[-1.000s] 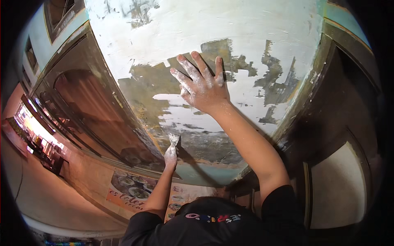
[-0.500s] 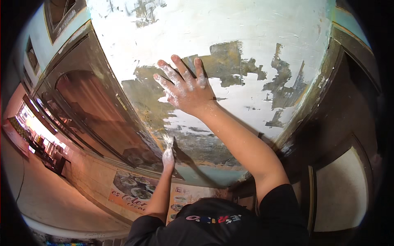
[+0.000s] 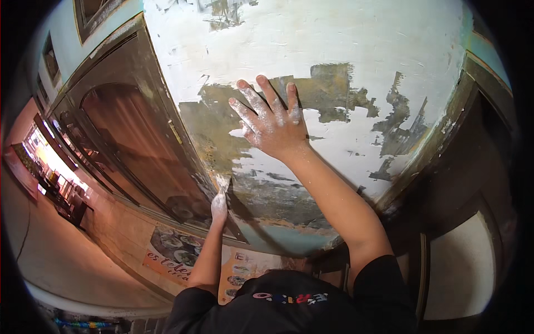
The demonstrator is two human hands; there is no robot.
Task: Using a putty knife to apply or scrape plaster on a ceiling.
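Observation:
A wall panel (image 3: 389,39) fills the upper middle, coated in white filler with dark, ragged bare patches. My right hand (image 3: 273,125) lies spread on it, fingers apart and dusted white, holding nothing. Lower down, at the panel's left edge, my left hand (image 3: 219,207) grips a putty knife (image 3: 223,182) smeared with white. Its blade end points up against the wall, beside a dark unfilled strip. The knife's handle is mostly hidden in the closed fingers, which are also whitened.
Left of the panel stands a brown wooden door (image 3: 83,67) with an arched, curtained pane. A dark wooden frame (image 3: 439,139) borders the right side, with a pale panel (image 3: 459,267) below. An orange banner with food pictures (image 3: 236,278) hangs low behind my left arm.
My left hand and the putty knife have shifted left and slightly up toward the panel's edge. The view has turned a little; my right hand keeps its place on the wall.

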